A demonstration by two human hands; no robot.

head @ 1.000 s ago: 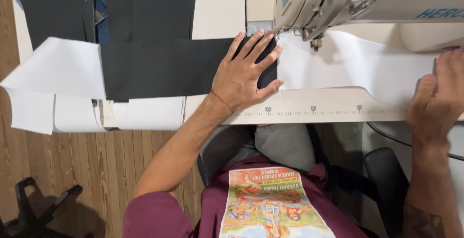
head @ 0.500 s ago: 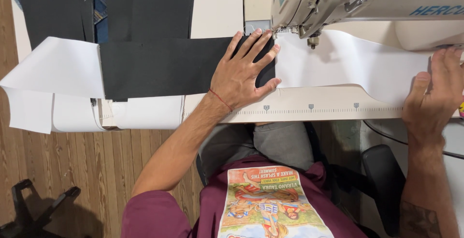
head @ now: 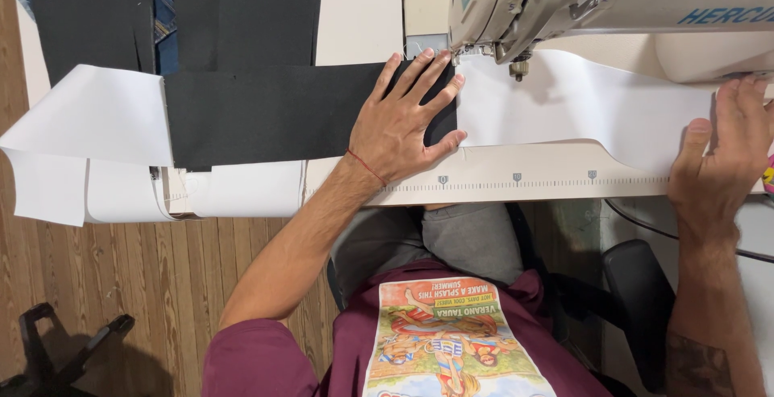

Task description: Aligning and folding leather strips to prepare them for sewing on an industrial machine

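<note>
My left hand (head: 403, 123) lies flat with fingers spread on the right end of a black fabric panel (head: 266, 115), pressing it onto the sewing table just left of the needle (head: 520, 66). A white fabric piece (head: 580, 103) runs from under the black panel, beneath the cream sewing machine head (head: 564, 2), to the right. My right hand (head: 721, 155) rests palm down on the right end of that white piece, fingers pointing away from me.
A ruler strip (head: 516, 183) runs along the table's front edge. More white pieces (head: 81, 147) hang off the table's left end over the wooden floor (head: 105, 276). Dark fabric strips (head: 242, 10) lie at the back. A black chair arm (head: 637, 292) sits by my right side.
My right hand has shifted slightly left and forward on the white piece. My left hand stays flat on the black panel.
</note>
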